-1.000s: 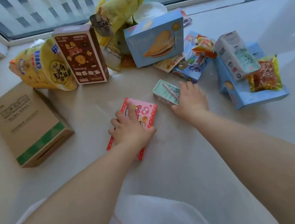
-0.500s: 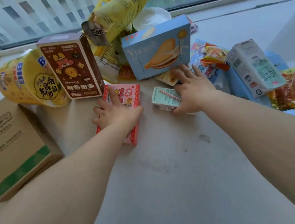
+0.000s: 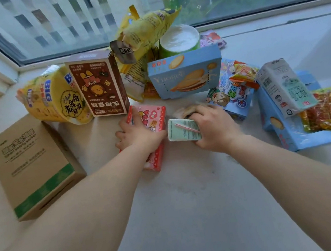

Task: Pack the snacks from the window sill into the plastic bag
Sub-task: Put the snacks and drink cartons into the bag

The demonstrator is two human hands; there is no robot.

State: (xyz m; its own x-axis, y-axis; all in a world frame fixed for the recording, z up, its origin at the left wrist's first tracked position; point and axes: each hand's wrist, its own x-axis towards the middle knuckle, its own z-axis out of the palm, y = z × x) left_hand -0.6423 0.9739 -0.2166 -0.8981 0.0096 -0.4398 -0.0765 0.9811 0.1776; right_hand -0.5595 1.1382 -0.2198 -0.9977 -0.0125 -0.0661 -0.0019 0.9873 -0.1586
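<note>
Left hand [image 3: 138, 136]: grip curled round pink snack box [image 3: 151, 123], lying flat on the window sill [image 3: 191, 196]. Right hand [image 3: 214, 128]: grip holding small green drink carton [image 3: 183, 130], just beside the pink box. Brown box [image 3: 99, 84] and blue biscuit box [image 3: 185, 73] stand behind, toward the sill's window edge. Plastic bag unseen.

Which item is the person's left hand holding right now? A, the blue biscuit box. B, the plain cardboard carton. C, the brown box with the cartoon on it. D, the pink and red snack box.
D: the left hand grips the pink and red snack box, while the brown box, blue biscuit box and cardboard carton sit untouched.
</note>
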